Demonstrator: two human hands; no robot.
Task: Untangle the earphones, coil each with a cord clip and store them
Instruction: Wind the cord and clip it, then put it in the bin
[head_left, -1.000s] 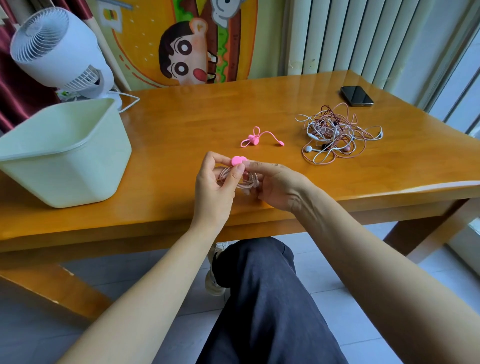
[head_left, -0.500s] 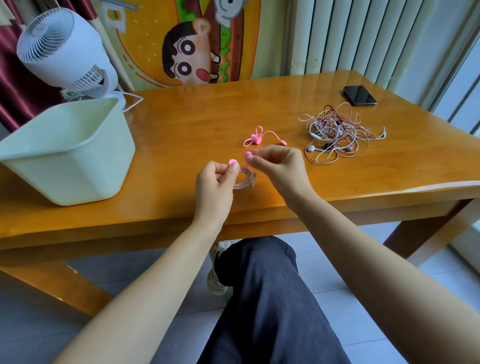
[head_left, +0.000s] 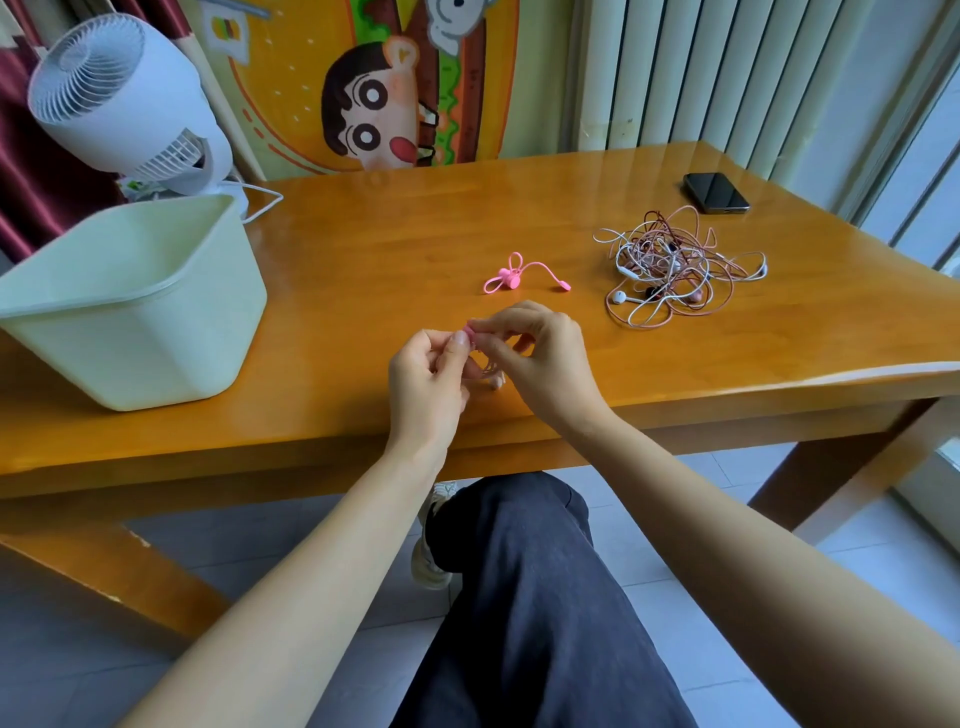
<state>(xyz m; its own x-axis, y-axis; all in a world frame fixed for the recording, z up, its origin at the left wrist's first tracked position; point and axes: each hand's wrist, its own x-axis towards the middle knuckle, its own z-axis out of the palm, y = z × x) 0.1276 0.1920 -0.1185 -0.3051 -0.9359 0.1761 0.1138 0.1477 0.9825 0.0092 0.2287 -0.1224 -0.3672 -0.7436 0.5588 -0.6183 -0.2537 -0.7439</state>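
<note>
Hands closer than half a second ago: the two pink ends, then held slightly apart, now meet between the fingertips. Left hand (head_left: 426, 384) pinches the clip (head_left: 470, 332) between thumb and curled fingers; right hand (head_left: 540, 358) pinches the same clip from the other side, fingers curled over it. Both hands clamped on it, above the near part of the table (head_left: 363, 234). One coil (head_left: 491, 371) of pale earphone cord hangs just below the clip, between the hands and mostly hidden by them; cannot tell which fingers bear it. Clips counted: two, the second being a spare clip (head_left: 511, 278), pink, lying loose on the table beyond the hands. One tangle (head_left: 670, 270) of earphones lies to the right of the spare clip, apart from it, with white, pink and dark red cords. A few earbuds show in it, but the number of sets cannot be counted. One bin (head_left: 130, 312), pale green, stands open at the left, well apart from the hands. One white fan (head_left: 119, 104) sits behind the bin. One phone (head_left: 716, 192), dark, lies face up at the far right, beyond the tangle.
</note>
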